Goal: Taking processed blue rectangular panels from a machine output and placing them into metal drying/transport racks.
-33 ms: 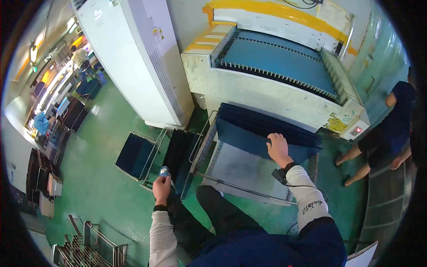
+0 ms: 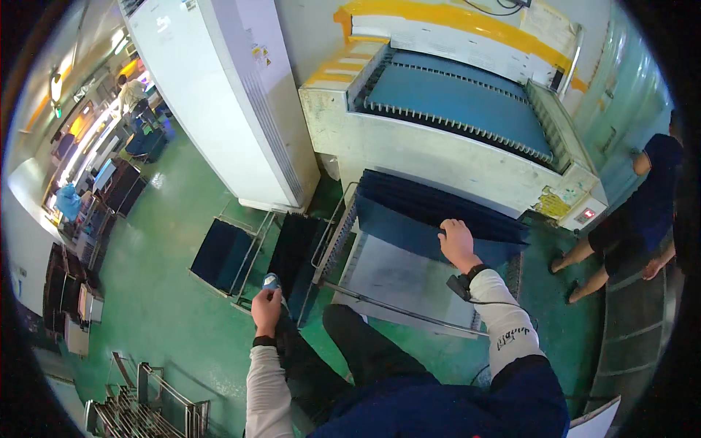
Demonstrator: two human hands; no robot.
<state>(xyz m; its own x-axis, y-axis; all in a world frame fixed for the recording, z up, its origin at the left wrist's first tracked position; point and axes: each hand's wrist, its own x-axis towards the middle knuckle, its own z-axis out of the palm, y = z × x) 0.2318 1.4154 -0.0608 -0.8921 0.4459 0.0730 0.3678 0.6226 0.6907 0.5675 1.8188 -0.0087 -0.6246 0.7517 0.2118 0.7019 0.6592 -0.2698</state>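
My left hand (image 2: 266,312) is closed around a small rounded object with a pale blue-grey top (image 2: 271,281); most of it is hidden in my fist, so its kind cannot be made out. On the right, my right hand (image 2: 458,243) lies with bent fingers over the front one of several dark blue thin panels (image 2: 401,225). These panels lean in a row toward the back of a metal rack (image 2: 401,310), which has slotted sides and a pale grey base (image 2: 394,274). My fingertips touch the panel; the far side of the grip is hidden.
Behind the rack stands a pale machine (image 2: 438,150) with a blue panel (image 2: 453,98) on its toothed rollers. Two smaller racks of dark panels (image 2: 223,252) are left, beside a tall white cabinet (image 2: 219,95). Another person (image 2: 642,190) stands at right. Empty metal frames (image 2: 146,405) lie lower left.
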